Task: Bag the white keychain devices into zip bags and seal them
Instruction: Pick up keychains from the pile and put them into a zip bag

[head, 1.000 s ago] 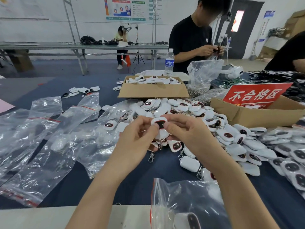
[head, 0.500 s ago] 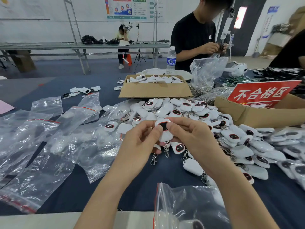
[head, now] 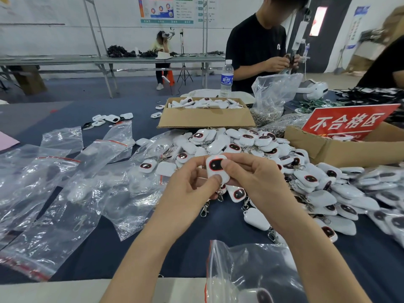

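Far beyond the left hand (head: 188, 193) and the right hand (head: 258, 182), a white painted wall (head: 54, 29) closes the room, with a white printed poster of coloured charts (head: 170, 9) straight ahead. Before the wall, a long grey bench table on slanted metal legs (head: 87, 59) runs over a dull blue-grey floor (head: 65, 88). Thin grey metal uprights (head: 94, 33) rise ahead and left of the hands. Ahead and right of the right hand stands a dark grey door (head: 334, 51) with a narrow, brightly lit window pane (head: 318, 20). Under the hands lies a dark navy table cover (head: 207, 228); a pale tabletop edge (head: 54, 291) shows nearer than the hands.
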The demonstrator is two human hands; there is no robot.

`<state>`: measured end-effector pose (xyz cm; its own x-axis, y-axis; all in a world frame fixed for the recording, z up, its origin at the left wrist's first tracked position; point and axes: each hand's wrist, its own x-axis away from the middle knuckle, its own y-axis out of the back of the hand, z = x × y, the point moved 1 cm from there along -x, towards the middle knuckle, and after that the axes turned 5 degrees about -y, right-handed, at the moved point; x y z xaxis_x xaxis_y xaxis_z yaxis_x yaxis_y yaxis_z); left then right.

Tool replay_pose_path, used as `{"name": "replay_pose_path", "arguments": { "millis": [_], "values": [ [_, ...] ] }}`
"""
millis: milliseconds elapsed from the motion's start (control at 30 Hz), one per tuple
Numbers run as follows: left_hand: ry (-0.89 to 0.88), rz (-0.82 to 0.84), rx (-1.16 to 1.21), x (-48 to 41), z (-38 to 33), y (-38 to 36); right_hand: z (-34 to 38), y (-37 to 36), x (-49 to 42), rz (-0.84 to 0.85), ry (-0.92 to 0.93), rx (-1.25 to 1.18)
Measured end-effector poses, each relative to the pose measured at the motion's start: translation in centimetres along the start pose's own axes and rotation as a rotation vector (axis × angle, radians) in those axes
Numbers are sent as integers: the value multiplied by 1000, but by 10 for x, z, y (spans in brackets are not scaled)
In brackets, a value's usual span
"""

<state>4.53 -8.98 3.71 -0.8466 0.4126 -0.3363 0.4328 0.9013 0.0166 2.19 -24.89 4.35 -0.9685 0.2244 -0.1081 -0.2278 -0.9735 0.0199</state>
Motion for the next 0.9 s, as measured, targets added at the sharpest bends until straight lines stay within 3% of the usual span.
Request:
{"name": "replay_pose_path", "arguments": {
  "millis": [633,700,833,900],
  "values": [
    [-9,-94,-131,-3,5,-5,-1,-3,1,46,36,-58],
    [-46,-111,-250,-2,5,-4,-2,0,2,63,37,-22],
    [-400,-126,-918,-1,3,4,2,2,6,155,105,199],
    [-495,-141,-966,-1,2,6,5,0,7,131,137,129]
  ]
}}
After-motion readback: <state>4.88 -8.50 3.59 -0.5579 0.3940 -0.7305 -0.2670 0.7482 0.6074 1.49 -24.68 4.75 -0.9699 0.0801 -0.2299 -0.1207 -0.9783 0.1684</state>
